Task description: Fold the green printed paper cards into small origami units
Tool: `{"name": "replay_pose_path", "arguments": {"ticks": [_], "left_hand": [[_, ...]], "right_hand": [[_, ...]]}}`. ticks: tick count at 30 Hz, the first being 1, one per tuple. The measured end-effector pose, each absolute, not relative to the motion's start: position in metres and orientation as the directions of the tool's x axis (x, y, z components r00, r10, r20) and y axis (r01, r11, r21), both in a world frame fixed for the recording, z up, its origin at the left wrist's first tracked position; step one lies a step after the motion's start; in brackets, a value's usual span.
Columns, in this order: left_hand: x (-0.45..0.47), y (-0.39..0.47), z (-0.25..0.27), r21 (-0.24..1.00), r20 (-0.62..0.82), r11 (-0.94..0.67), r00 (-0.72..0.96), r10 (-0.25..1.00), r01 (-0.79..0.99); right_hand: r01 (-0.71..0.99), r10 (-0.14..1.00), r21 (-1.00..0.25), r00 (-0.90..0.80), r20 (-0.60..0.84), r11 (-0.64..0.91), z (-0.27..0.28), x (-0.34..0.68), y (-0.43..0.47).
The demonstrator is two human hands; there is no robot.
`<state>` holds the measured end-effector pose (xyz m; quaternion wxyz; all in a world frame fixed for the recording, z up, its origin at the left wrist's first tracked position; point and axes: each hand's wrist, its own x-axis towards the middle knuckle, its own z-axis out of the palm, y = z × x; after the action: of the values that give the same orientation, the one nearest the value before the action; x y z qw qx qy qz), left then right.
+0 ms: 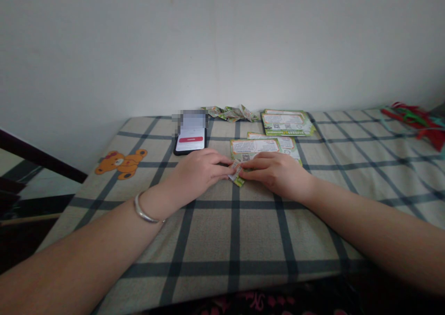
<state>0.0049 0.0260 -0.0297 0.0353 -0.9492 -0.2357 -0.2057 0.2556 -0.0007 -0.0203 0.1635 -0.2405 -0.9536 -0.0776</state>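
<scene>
The left hand (202, 169) and right hand (280, 172), fingertips pinched together, both hold a small folded paper (237, 178) at the table (208, 236), just before printed leaflets (255, 146); their lettering is too small to read.

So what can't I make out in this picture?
In the head view:
Paper: partly covered by the left hand and right hand.
Phone: screen top masked by pixelation.
Cards: small print unreadable.
Red-and-green bundle: blurred, cut off by the right edge.

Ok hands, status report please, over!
Left hand, right hand: both on creased paper. Paper small, partly hidden. Printed sheets close behind; phone beyond left hand.
</scene>
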Motion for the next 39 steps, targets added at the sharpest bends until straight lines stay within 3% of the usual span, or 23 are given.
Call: {"name": "replay_pose_path", "arguments": {"ticks": [8,15,26,30,39], "left_hand": [[0.004,0.021,-0.022,-0.139,0.324,-0.908,0.885,0.336,0.396],[0.009,0.008,-0.012,-0.248,0.313,-0.862,0.879,0.36,0.442],[0.011,0.001,-0.009,-0.196,0.245,-0.828,0.844,0.477,0.525],[0.016,0.006,-0.017,-0.17,0.317,-0.843,0.838,0.444,0.511],[0.019,0.009,-0.022,-0.034,0.313,-0.836,0.801,0.511,0.547]], "right_hand": [[0.474,0.407,0.179,-0.858,0.313,0.862,-0.018,0.254,-0.007],[0.488,0.425,0.149,-0.847,0.32,0.86,-0.021,0.257,-0.004],[0.508,0.489,-0.056,-0.788,0.373,0.86,-0.02,0.254,-0.002],[0.536,0.519,-0.067,-0.767,0.378,0.842,-0.02,0.254,-0.001],[0.61,0.602,-0.11,-0.709,0.367,0.785,-0.022,0.254,-0.001]]}}
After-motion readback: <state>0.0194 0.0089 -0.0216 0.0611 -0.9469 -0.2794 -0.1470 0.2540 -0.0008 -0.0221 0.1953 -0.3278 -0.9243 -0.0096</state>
